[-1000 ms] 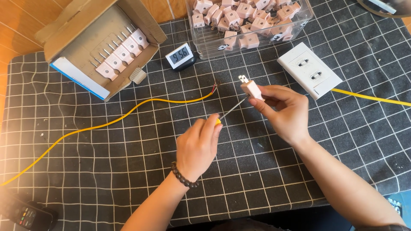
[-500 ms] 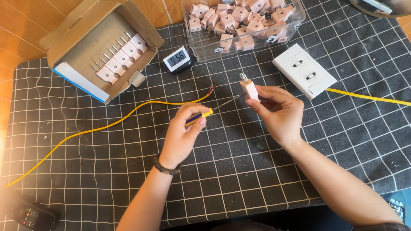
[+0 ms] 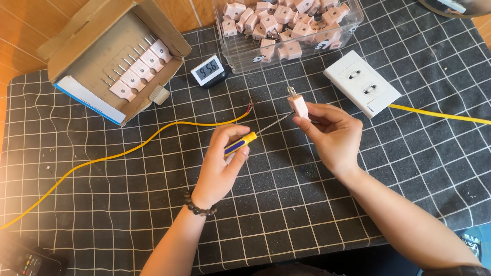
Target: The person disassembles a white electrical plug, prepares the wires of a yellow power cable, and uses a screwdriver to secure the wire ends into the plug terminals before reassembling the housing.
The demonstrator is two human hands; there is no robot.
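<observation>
In hands: one screwdriver (image 3: 241,143), one plug (image 3: 298,105).

Only one view is given, taken from a camera worn on the head. The scene is looked at from above, almost straight down, and from close by. The left hand (image 3: 221,162) and the right hand (image 3: 327,134) are seen near the middle, with both arms coming in from the bottom edge. The checked mat (image 3: 128,204) is spread under the hands and fills most of the view. Past the hands, the cardboard box (image 3: 76,30) and the clear tub (image 3: 245,59) are cut off by the top edge.
</observation>
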